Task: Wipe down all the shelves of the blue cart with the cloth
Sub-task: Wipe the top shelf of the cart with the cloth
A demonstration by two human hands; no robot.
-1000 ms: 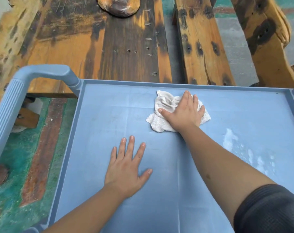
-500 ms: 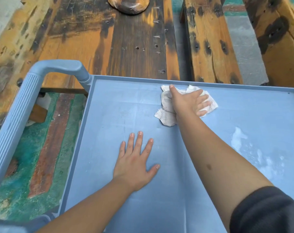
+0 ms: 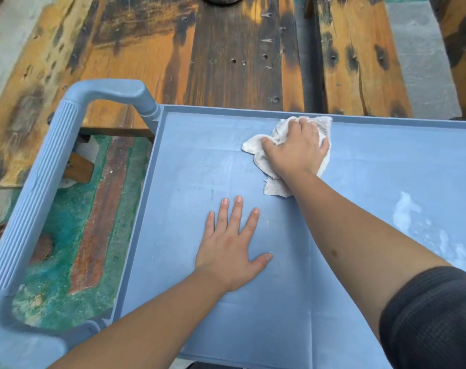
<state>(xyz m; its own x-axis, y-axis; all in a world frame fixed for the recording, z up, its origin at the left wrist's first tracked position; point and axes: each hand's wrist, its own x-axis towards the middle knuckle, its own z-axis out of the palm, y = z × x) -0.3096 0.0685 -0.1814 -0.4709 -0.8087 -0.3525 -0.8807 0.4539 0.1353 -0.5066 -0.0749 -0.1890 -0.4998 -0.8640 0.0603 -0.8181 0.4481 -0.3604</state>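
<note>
The cloth [image 3: 279,145] now sits bunched against the far rim of the blue cart [image 3: 226,111]; my right hand [image 3: 297,150] has pushed it there, fingers curled into it. Left hand [image 3: 231,251] stays flat, bracing. White residue [image 3: 407,211] on the right remains unwiped.

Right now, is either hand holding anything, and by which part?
The right hand grips the cloth by its bunched middle, against the cart shelf's far rim. The left hand lies flat, holding nothing.
</note>
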